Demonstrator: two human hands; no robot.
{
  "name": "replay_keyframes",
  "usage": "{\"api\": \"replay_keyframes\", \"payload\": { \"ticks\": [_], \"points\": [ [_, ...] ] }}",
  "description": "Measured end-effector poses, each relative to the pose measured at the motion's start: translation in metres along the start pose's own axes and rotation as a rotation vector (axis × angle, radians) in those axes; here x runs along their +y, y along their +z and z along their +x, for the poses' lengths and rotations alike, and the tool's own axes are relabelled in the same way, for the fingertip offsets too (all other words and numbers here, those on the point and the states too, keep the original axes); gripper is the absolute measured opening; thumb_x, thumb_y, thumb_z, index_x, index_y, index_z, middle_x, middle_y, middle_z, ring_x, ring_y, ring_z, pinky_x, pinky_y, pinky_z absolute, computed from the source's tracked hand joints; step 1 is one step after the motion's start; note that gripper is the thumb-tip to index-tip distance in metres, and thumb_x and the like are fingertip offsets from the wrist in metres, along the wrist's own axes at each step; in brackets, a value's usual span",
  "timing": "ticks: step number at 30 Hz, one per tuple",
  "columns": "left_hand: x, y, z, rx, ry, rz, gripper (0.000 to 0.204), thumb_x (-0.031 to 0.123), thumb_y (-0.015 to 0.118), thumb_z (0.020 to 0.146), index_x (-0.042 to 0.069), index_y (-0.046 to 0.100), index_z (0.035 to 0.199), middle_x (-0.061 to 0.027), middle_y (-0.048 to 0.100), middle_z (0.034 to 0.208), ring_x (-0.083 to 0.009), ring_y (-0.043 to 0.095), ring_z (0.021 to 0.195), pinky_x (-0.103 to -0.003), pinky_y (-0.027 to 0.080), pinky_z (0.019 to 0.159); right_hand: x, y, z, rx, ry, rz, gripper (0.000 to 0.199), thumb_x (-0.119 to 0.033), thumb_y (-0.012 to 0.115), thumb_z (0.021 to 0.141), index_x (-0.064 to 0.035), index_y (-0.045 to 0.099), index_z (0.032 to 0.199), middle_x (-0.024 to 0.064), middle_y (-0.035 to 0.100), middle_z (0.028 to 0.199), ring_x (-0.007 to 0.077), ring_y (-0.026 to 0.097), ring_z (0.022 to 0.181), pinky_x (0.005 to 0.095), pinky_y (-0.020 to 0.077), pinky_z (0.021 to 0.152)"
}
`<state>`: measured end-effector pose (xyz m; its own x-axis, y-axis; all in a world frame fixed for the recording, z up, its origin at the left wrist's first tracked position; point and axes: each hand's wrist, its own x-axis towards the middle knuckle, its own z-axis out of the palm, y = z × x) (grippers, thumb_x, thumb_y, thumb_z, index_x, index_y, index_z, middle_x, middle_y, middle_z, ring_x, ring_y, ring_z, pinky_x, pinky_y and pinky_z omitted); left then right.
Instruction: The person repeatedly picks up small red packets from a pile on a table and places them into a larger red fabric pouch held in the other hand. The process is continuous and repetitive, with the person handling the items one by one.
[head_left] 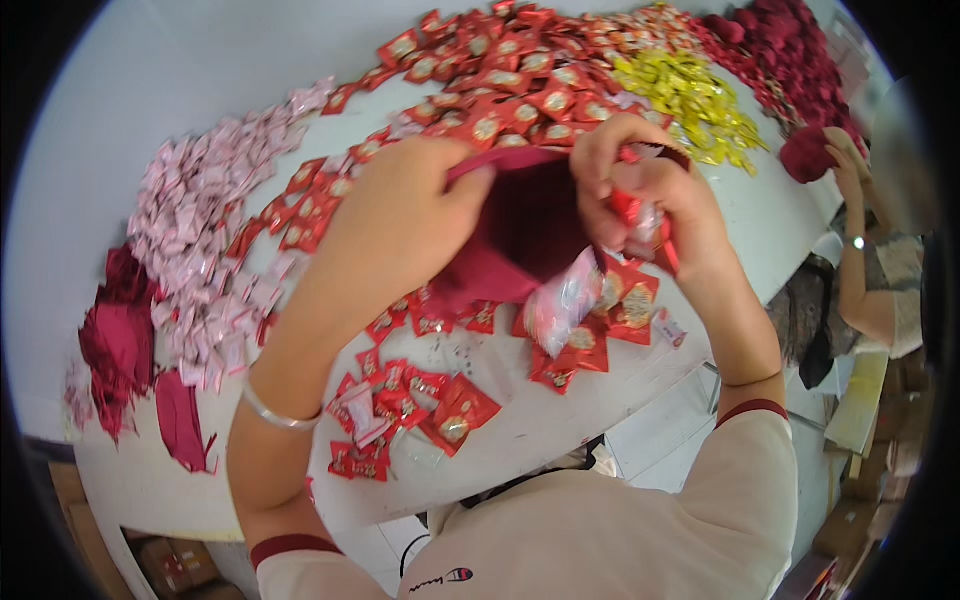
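Note:
A dark red fabric pouch (505, 225) hangs between my hands with its mouth spread wide, its dark inside showing. My left hand (415, 205) grips the pouch's left rim, thumb over the edge. At the right rim my right hand (660, 195) is closed around a few small red-wrapped candies (643, 220), its fingers curled and slightly blurred. Just below that hand is a pink and white clear-wrapped sweet (565, 300); whether the hand touches it I cannot tell. Beneath the pouch lie several red packets (632, 305) and a small loose group of red candies (400, 400).
Pale pink packets (205, 190) spread along the left. Red packets (510, 80) heap up at the back, with yellow-wrapped candies (690, 100) to their right. Flat dark red pouches (120, 335) lie at the left edge. Another person's hand (848, 155) holds a filled pouch (806, 154) at right.

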<state>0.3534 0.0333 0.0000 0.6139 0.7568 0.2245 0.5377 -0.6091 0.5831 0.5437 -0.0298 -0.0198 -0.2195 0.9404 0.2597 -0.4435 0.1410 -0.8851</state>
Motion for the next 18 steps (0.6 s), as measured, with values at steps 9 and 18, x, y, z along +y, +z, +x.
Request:
{"api": "replay_keyframes", "payload": {
  "ticks": [9, 18],
  "points": [
    [-0.096, -0.014, -0.021, 0.323, -0.070, 0.128, 0.029, 0.024, 0.050, 0.081, 0.000, 0.055, 0.097, -0.0064, 0.060, 0.077, -0.0108, 0.053, 0.070, -0.025, 0.041, 0.065, 0.034, 0.015, -0.041, -0.044, -0.411, -0.807, 0.015, -0.001, 0.060, 0.065, -0.0030, 0.056, 0.080, 0.0031, 0.053, 0.073, 0.0096, 0.049, 0.057, 0.0217, 0.0383, 0.049],
    [-0.067, -0.027, -0.054, 0.348, 0.019, -0.160, 0.023, 0.013, 0.044, 0.083, -0.007, 0.056, 0.088, -0.0026, 0.058, 0.071, -0.0071, 0.052, 0.062, -0.019, 0.041, 0.057, 0.086, 0.054, -0.110, -0.734, -0.034, -1.191, 0.039, -0.009, 0.066, 0.052, -0.0080, 0.052, 0.088, 0.0034, 0.041, 0.070, 0.0163, 0.048, 0.054, 0.0287, 0.0381, 0.044]
  ]
}}
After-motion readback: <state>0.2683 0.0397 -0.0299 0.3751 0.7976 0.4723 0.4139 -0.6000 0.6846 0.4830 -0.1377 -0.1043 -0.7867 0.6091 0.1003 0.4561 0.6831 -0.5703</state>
